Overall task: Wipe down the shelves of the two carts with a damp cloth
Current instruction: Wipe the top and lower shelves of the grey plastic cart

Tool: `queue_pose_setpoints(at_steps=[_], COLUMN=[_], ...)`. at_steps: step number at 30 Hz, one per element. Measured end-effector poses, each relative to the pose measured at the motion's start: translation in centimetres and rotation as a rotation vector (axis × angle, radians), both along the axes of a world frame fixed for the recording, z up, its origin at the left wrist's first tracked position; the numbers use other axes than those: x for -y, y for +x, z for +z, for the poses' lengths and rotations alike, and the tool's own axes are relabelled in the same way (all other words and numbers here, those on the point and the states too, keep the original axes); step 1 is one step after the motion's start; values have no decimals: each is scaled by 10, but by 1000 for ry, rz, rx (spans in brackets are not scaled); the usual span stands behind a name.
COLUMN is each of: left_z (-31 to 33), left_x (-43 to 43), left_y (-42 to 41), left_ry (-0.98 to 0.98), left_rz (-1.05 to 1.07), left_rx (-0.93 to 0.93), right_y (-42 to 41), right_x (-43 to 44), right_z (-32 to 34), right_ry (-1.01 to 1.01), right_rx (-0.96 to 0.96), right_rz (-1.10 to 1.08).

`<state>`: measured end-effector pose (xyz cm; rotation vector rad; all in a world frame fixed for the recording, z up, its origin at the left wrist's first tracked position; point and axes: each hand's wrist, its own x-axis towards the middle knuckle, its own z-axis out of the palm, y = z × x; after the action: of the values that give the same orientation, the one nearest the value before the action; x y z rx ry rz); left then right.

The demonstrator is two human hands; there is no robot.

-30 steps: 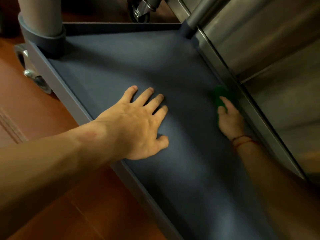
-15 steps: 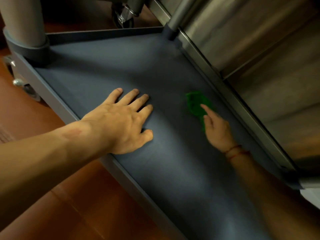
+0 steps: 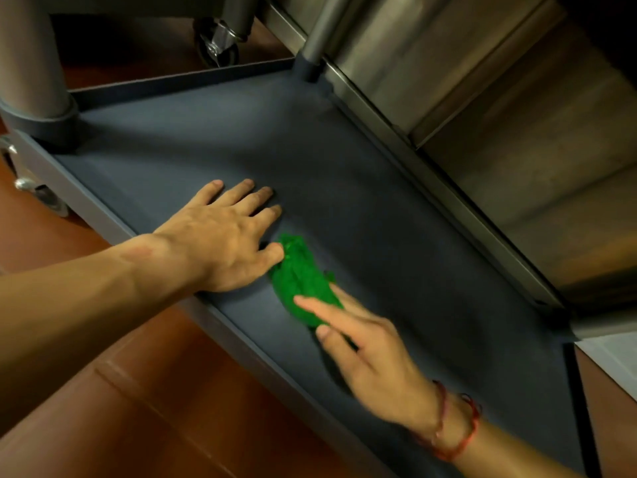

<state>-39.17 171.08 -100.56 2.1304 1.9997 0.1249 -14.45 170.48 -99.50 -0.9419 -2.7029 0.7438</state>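
Head view: green cloth (image 3: 300, 277) lies bunched on the grey cart shelf (image 3: 396, 236), under the straight index finger of the right hand (image 3: 372, 353), thumb at its near end (pressing, not clenched). Left hand (image 3: 220, 243) lies flat on shelf, fingers straight and spread, thumb tip touching the cloth's far end.

Green cloth (image 3: 303, 281), bunched into a crumpled wad, sits on the dark grey cart shelf (image 3: 379, 219), close to its low near rim. Its near end lies under the right hand (image 3: 372, 360)'s fingers, and its far end touches the thumb of the left hand (image 3: 220, 243).
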Motion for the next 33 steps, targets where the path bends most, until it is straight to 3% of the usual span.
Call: queue_pose_setpoints(at_steps=[7,14,21,24,29,33], left_z=[-2,2,8,7,24,47], left_x=[-5,-7,-9,-8,-7,3], left_y=[-4,-3,4,-1,-2,45], left_ry=[-9,-75,-90,-75,-122,64], left_rz=[-10,-6,18,-31,-64,-342], left_rx=[27,-7,-24,-31,-21,175], right_y=[18,30,5,18,41,37], right_x=[-10,-67,11,58,81,82], right_z=[-1,-9,4,9,18,20], right_ry=[83,161,13,-59,-86,-74], right_rx=[86,91,2,41,141,164], right_rz=[148,-306,-236,-169,-236,-353])
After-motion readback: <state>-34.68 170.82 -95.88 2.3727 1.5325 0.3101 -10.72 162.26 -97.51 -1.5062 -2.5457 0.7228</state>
